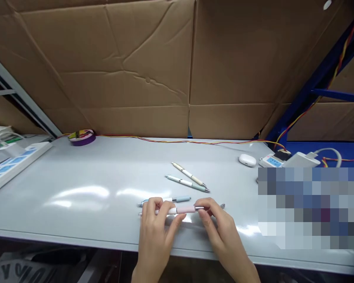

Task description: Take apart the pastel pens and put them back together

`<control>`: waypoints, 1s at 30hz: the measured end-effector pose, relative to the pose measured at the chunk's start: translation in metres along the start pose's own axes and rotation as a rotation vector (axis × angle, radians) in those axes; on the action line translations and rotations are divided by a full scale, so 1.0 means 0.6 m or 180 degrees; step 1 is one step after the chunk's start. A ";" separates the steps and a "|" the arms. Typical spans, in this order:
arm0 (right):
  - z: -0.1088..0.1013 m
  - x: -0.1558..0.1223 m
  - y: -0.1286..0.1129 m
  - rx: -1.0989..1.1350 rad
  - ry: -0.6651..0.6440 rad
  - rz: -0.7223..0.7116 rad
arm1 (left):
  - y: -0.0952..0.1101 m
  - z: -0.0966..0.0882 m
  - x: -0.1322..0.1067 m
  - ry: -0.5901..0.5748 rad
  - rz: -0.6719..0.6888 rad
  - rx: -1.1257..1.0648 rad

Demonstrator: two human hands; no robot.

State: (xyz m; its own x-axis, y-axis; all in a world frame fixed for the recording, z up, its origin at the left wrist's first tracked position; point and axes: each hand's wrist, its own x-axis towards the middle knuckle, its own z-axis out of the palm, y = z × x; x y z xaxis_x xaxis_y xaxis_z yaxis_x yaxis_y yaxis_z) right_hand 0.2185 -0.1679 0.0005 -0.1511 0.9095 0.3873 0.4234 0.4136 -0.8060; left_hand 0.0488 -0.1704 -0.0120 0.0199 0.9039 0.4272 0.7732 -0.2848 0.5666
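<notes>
A pink and white pen [185, 210] lies level across the space between my hands at the table's front. My left hand [155, 228] is closed around its white barrel, with the thumb near the pink grip. The fingertips of my right hand [216, 222] pinch the silvery tip at its right end. Just behind my left fingers lies a light blue and white pen [182, 199], partly hidden by them. Farther back rest a green and white pen [187, 183] and a cream and white pen [189, 174], their tips to the right. A small grey end [222, 206] shows past my right hand; the rest is hidden.
A white earbud case [247, 160] and a power strip [273, 161] stand at the right back. On the left are a purple tape roll [82, 137] and a long power strip [17, 163]. Red and yellow wires [162, 140] run before the cardboard wall [120, 78].
</notes>
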 end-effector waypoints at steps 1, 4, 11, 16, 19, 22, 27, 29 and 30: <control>0.000 0.000 -0.001 0.0006 0.0012 -0.0029 | 0.000 0.000 0.000 0.0021 -0.0030 0.0043; 0.001 0.000 -0.001 -0.0084 0.0048 -0.0008 | -0.001 0.001 0.000 0.0053 -0.0011 0.0118; -0.001 -0.003 0.007 -0.0276 0.0303 0.0123 | -0.001 0.001 -0.004 0.0119 0.0679 0.0014; -0.004 -0.006 0.007 -0.0026 0.0718 0.0021 | 0.001 0.003 -0.004 0.0055 0.0989 -0.0229; -0.002 -0.006 0.005 0.0064 0.0708 -0.0015 | 0.004 -0.003 -0.001 -0.0081 0.0913 -0.0464; 0.004 -0.005 0.000 0.0223 0.0711 0.0133 | 0.010 -0.021 0.000 -0.0411 0.0653 -0.0564; 0.008 -0.003 -0.010 0.0363 0.0788 0.0326 | 0.029 -0.058 -0.007 -0.0023 0.0759 -0.0568; 0.004 -0.003 -0.011 0.0283 0.0713 0.0188 | 0.039 -0.057 -0.003 0.0465 0.1104 -0.0621; 0.001 -0.003 -0.010 0.0237 0.0640 0.0103 | 0.043 -0.052 0.001 0.0535 0.1310 -0.0556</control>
State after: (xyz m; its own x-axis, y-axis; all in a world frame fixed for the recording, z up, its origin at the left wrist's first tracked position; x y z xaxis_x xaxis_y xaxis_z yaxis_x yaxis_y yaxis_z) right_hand 0.2154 -0.1723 0.0042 0.0460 0.8987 0.4362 0.3570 0.3930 -0.8474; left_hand 0.0492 -0.1869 0.0250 0.1882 0.6448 0.7408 0.6041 -0.6707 0.4303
